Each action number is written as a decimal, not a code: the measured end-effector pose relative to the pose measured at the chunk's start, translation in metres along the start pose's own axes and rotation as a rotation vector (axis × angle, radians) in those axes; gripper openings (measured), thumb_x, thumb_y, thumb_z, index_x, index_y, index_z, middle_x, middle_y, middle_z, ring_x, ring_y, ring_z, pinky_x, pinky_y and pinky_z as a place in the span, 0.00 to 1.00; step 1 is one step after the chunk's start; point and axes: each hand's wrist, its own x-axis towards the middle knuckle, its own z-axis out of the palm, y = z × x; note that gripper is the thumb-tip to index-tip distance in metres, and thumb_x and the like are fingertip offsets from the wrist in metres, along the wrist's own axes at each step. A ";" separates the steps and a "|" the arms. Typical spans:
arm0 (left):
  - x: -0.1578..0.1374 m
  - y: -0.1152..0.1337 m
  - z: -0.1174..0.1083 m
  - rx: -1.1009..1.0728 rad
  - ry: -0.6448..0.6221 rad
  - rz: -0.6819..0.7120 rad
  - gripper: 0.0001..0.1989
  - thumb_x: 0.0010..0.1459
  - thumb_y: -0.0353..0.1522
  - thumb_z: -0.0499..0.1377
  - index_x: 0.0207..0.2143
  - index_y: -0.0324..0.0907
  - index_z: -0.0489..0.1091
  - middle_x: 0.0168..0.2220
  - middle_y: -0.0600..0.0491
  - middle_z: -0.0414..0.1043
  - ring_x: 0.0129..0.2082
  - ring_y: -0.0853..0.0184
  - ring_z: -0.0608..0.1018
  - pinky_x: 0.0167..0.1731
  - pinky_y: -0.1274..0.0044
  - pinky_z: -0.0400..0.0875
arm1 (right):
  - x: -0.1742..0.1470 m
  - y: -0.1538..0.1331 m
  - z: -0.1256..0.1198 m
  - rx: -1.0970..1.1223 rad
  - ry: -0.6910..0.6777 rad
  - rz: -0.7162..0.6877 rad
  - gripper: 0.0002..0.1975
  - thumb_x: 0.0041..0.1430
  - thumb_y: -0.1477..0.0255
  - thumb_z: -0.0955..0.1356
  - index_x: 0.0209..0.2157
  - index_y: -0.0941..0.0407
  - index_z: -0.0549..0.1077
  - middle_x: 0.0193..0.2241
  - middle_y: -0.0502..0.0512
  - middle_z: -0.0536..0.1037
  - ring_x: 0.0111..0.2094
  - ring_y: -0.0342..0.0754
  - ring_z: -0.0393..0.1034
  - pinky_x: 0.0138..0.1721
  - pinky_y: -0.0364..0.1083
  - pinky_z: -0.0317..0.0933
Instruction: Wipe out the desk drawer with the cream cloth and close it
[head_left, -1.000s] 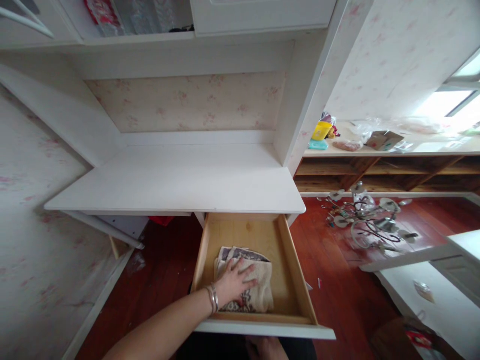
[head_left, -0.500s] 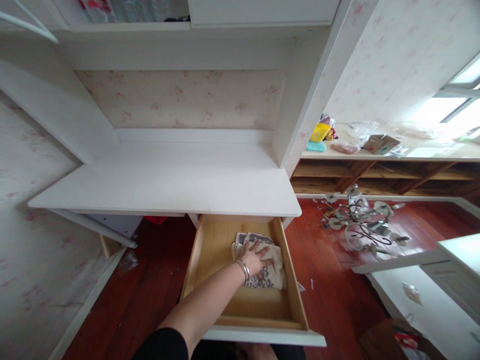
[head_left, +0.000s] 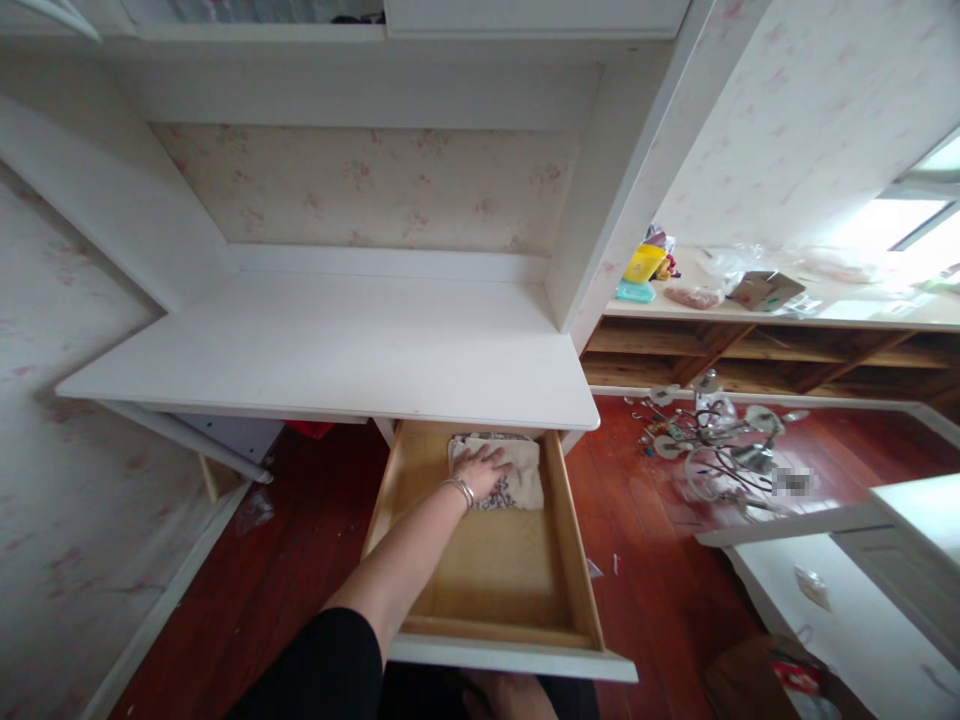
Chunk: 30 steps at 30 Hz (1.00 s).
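Observation:
A folded beige towel with a dark pattern [head_left: 517, 478] lies at the back of an open wooden drawer [head_left: 577, 560], partly under the edge of the white desk top [head_left: 337, 350]. My left hand [head_left: 480, 472], with bangles on the wrist, lies flat on the towel's left part with its fingers spread. A bit of what seems to be my right hand [head_left: 510, 695] shows below the drawer's white front panel [head_left: 517, 660]; most of it is hidden there.
Red wooden floor lies on both sides of the drawer. A chandelier [head_left: 712, 440] lies on the floor to the right. Behind it a long shelf holds a yellow container [head_left: 643, 264] and a cardboard box [head_left: 765, 290]. White furniture [head_left: 847, 600] stands at lower right.
My left hand has slid the towel from the drawer's front to its back, under the desk edge. The front part of the drawer bottom now lies bare.

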 end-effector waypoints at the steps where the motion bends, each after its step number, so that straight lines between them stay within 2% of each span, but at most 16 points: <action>1: -0.006 -0.008 0.000 -0.001 -0.010 -0.016 0.34 0.58 0.37 0.59 0.65 0.59 0.49 0.70 0.52 0.38 0.66 0.47 0.49 0.57 0.50 0.53 | -0.002 -0.002 -0.002 0.007 -0.007 -0.019 0.24 0.57 0.72 0.62 0.56 0.47 0.71 0.56 0.54 0.71 0.57 0.58 0.65 0.58 0.54 0.57; 7: -0.054 -0.054 0.002 0.018 -0.045 -0.144 0.37 0.58 0.36 0.59 0.66 0.54 0.46 0.70 0.45 0.36 0.65 0.40 0.50 0.54 0.51 0.56 | -0.011 -0.014 -0.014 0.040 0.073 -0.035 0.21 0.58 0.73 0.61 0.51 0.48 0.74 0.51 0.54 0.76 0.54 0.57 0.68 0.55 0.53 0.60; 11: -0.077 -0.068 0.006 0.033 -0.057 -0.194 0.38 0.57 0.37 0.59 0.66 0.55 0.46 0.70 0.45 0.35 0.65 0.40 0.52 0.54 0.52 0.58 | -0.014 -0.017 -0.014 0.061 0.116 -0.073 0.19 0.59 0.74 0.61 0.48 0.48 0.75 0.49 0.53 0.77 0.52 0.55 0.69 0.53 0.50 0.61; 15: -0.086 -0.061 0.010 0.045 -0.075 -0.183 0.40 0.55 0.39 0.61 0.66 0.58 0.45 0.70 0.46 0.36 0.64 0.39 0.52 0.54 0.52 0.58 | -0.016 -0.018 -0.012 0.046 0.136 -0.054 0.17 0.59 0.73 0.61 0.46 0.49 0.76 0.46 0.52 0.78 0.49 0.54 0.71 0.51 0.48 0.61; 20: -0.100 -0.048 0.019 0.058 -0.077 -0.147 0.42 0.53 0.41 0.64 0.66 0.60 0.46 0.70 0.47 0.36 0.63 0.37 0.54 0.52 0.53 0.61 | -0.018 -0.020 -0.013 0.034 0.137 -0.050 0.18 0.61 0.73 0.60 0.48 0.49 0.75 0.47 0.53 0.78 0.50 0.54 0.70 0.52 0.48 0.61; 25: -0.135 -0.036 0.037 0.066 -0.070 -0.055 0.44 0.49 0.38 0.67 0.64 0.63 0.49 0.70 0.49 0.36 0.64 0.38 0.53 0.51 0.55 0.65 | -0.018 -0.021 -0.014 0.041 0.137 -0.055 0.19 0.61 0.73 0.60 0.50 0.47 0.74 0.48 0.53 0.77 0.51 0.54 0.70 0.53 0.49 0.60; 30: -0.172 -0.015 0.050 0.075 -0.099 0.026 0.42 0.51 0.30 0.63 0.64 0.64 0.49 0.70 0.51 0.36 0.65 0.40 0.52 0.51 0.55 0.66 | -0.018 -0.023 -0.016 0.043 0.130 -0.062 0.20 0.61 0.73 0.60 0.50 0.49 0.75 0.50 0.53 0.76 0.53 0.54 0.68 0.54 0.50 0.59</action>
